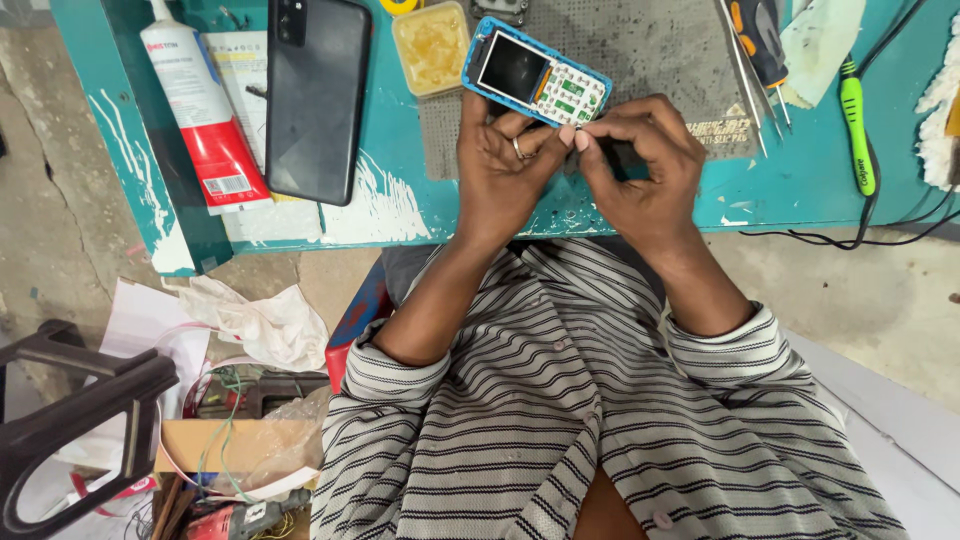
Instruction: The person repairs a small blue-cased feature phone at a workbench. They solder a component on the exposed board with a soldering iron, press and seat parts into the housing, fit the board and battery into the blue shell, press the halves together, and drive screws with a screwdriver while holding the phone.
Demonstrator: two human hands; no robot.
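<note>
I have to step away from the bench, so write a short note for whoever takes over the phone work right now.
Left hand: holds the small blue keypad phone from below, at the near edge of the grey mat.
Right hand: fingertips pinched at the phone's lower end, by the keys; I cannot tell whether they hold a small part.
Nearby: black smartphone face down to the left, glue tube beyond it, tweezers and green-handled tool to the right.
Done: the keypad phone shows its screen and keys in place.
Left: whatever the fingers are working on at the keypad end.
</note>
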